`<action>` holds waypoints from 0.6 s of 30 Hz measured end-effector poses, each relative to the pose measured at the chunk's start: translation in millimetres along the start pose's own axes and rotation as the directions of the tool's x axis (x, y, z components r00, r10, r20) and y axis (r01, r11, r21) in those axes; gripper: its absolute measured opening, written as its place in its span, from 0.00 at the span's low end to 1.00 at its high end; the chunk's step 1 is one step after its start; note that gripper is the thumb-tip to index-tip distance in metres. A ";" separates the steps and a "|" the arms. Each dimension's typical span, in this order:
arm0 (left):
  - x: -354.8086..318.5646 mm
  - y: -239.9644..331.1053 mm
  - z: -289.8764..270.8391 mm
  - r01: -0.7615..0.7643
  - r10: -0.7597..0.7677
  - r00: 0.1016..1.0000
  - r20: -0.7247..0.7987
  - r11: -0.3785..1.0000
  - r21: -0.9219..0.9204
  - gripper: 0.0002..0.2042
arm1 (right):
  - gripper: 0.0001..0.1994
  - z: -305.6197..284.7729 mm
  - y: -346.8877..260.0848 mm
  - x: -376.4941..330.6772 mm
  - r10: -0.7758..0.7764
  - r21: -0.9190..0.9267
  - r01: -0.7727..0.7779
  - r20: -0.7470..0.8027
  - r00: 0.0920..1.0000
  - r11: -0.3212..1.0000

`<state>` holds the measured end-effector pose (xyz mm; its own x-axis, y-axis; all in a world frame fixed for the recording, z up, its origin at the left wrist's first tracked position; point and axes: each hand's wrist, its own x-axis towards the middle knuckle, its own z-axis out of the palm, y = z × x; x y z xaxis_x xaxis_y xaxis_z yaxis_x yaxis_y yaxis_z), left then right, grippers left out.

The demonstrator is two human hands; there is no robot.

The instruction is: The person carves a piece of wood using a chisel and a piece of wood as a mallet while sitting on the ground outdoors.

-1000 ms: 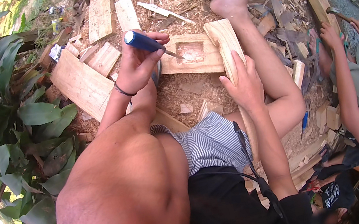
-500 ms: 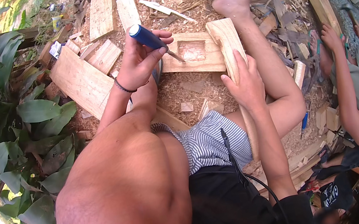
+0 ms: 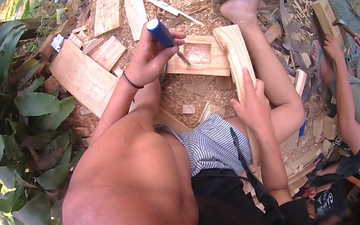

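A chisel with a thick blue handle (image 3: 162, 35) is held in my left hand (image 3: 150, 61), its fingers wrapped round the handle. The metal blade slants down to the near left edge of a rectangular recess (image 3: 199, 55) cut in a pale wooden board (image 3: 214, 69). The board lies on the shavings between my legs. My right hand (image 3: 255, 107) grips a long club-shaped wooden mallet (image 3: 236, 50) from above. Its thick end points away from me, beside the board's right end, and the narrower part runs under my hand toward my lap.
Loose planks (image 3: 84, 78) and offcuts (image 3: 137, 14) lie about on the shavings. Broad-leaved plants (image 3: 38, 103) border the left side. At the right, another person's hand (image 3: 333, 46) rests by a wooden block (image 3: 324, 14), with a hammer (image 3: 343, 28) in their other hand.
My right hand has slid along the mallet toward me. The chisel stays at the recess's near left edge. At the right, the other person's hammer has come into view.
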<state>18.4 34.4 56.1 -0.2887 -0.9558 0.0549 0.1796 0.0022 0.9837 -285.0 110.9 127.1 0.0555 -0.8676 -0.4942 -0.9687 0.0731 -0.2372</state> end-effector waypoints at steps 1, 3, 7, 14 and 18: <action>2.2 1.6 0.7 0.014 -0.014 1.000 -0.019 1.000 -0.012 0.22 | 0.48 0.6 0.0 0.1 -0.006 0.001 0.006 -0.010 1.000 1.000; 3.8 5.3 3.8 0.038 -0.039 0.999 -0.031 0.999 -0.021 0.21 | 0.48 2.7 1.4 0.6 -0.012 0.002 0.012 -0.018 1.000 1.000; 0.1 3.7 4.2 0.024 -0.024 0.999 -0.033 1.000 -0.004 0.22 | 0.48 5.0 -0.2 2.8 -0.008 0.000 0.008 -0.020 1.000 1.000; -0.9 1.4 3.8 -0.021 0.022 1.000 -0.006 0.999 0.033 0.23 | 0.47 4.9 -0.1 2.5 -0.009 0.015 0.009 -0.031 0.999 1.000; -0.4 2.5 4.3 -0.021 0.021 1.000 -0.002 0.999 0.039 0.24 | 0.46 5.8 0.2 3.3 -0.020 0.010 0.020 -0.035 0.999 1.000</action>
<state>14.9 36.1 59.3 -0.2830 -0.9562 0.0750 0.1486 0.0335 0.9883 -283.6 111.0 120.6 0.0661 -0.8854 -0.4601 -0.9649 0.0607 -0.2554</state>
